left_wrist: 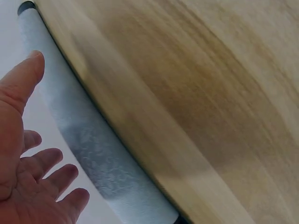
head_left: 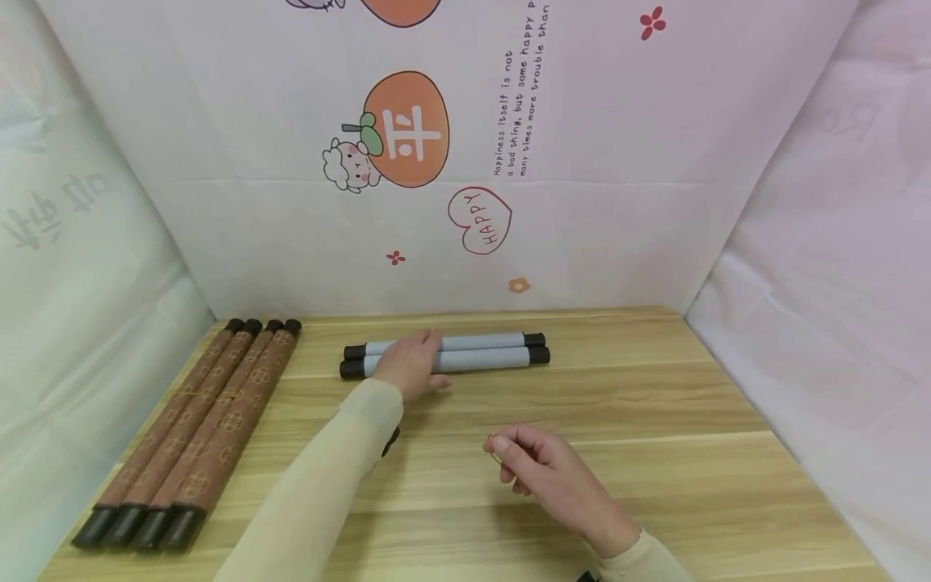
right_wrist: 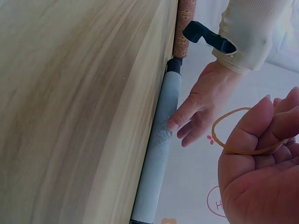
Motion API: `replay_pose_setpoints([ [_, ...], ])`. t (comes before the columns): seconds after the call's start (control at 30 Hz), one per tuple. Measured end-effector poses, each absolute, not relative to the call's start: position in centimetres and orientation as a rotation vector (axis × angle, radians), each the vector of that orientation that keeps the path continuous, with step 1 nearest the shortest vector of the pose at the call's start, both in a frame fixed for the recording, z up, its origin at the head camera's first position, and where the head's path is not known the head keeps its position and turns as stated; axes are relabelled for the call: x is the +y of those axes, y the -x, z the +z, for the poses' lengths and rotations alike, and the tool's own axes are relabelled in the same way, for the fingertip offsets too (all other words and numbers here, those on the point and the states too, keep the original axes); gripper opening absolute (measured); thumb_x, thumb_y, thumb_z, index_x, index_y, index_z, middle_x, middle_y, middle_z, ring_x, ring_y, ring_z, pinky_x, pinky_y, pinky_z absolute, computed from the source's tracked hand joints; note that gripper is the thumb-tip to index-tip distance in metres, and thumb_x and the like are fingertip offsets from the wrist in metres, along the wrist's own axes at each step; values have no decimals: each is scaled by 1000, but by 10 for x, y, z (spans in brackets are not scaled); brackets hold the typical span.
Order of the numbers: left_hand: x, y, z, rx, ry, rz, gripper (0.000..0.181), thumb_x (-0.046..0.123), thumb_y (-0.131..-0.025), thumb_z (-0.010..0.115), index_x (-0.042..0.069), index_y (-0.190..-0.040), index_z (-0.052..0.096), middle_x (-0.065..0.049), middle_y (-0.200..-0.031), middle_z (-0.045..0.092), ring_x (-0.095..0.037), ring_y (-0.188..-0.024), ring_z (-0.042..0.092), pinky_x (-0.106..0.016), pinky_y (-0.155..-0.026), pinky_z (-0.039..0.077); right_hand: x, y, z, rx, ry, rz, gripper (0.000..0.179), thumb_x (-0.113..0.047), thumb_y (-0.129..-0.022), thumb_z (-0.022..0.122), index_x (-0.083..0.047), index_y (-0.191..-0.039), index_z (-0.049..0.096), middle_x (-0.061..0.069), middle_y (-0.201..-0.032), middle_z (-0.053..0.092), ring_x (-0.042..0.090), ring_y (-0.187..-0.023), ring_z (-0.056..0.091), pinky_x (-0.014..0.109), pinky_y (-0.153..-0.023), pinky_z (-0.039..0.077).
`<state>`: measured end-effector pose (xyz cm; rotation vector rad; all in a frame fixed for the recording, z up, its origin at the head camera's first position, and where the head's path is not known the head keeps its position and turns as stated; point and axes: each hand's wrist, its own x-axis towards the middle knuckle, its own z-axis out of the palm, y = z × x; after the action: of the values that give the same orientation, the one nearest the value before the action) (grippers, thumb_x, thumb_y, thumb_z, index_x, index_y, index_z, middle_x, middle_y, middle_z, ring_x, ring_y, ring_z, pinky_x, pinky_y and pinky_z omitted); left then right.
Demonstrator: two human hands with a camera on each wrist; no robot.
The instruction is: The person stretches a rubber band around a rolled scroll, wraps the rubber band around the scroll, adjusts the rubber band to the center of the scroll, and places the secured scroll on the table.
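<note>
Two light-blue scrolls with black end knobs lie side by side at the back of the table, the rear scroll (head_left: 483, 341) against the front scroll (head_left: 490, 359). My left hand (head_left: 409, 364) reaches over their left half, its fingers loosely extended and thumb apart on the near side. In the left wrist view the thumb (left_wrist: 29, 74) overlaps a patterned blue scroll (left_wrist: 93, 135). Off to the front right, my right hand (head_left: 549, 481) pinches a thin yellow-orange rubber band (right_wrist: 240, 152) between thumb and fingers; the loop hangs slack, around nothing else.
Several brown patterned scrolls (head_left: 218, 412) with black ends lie in a row along the left of the wooden table (head_left: 618, 404). Printed white cloth (head_left: 596, 202) rises behind the table, with more cloth at both sides. A black strap piece (right_wrist: 210, 38) sits at the left sleeve.
</note>
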<state>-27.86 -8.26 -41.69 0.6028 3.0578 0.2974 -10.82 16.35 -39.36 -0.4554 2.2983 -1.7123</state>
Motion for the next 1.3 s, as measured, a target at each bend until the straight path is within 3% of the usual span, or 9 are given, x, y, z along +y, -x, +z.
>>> replay_pose_setpoints([
  [0.5, -75, 289, -423, 3019, -550, 175, 89, 47, -93, 76, 11, -163, 34, -16, -167, 36, -36, -153, 36, -56, -124, 30, 164, 110, -395, 2271, 464, -1712, 34, -35, -109, 53, -7, -116, 71, 6, -87, 63, 12, -72, 59, 30, -69, 58],
  [0.73, -67, 290, -428, 3039, -517, 133, 85, 47, -94, 75, 17, -163, 34, -10, -162, 44, -37, -148, 42, -58, -120, 35, 165, 111, -396, 2266, 462, -1708, 34, -35, -109, 53, -7, -117, 71, 6, -87, 63, 13, -73, 60, 31, -68, 58],
  [0.97, -64, 287, -427, 3041, -519, 146, 83, 39, -95, 77, 15, -163, 36, -13, -157, 49, -39, -141, 49, -56, -117, 40, 165, 111, -397, 2257, 486, -1705, 34, -34, -110, 52, -7, -117, 71, 6, -88, 63, 14, -74, 60, 31, -68, 58],
  [1.3, -65, 283, -424, 3019, -564, 213, 67, 32, -94, 79, 14, -152, 51, -14, -143, 55, -35, -125, 59, -51, -108, 49, 164, 110, -397, 2263, 509, -1694, 34, -34, -110, 51, -7, -117, 71, 5, -87, 63, 20, -78, 62, 30, -66, 57],
])
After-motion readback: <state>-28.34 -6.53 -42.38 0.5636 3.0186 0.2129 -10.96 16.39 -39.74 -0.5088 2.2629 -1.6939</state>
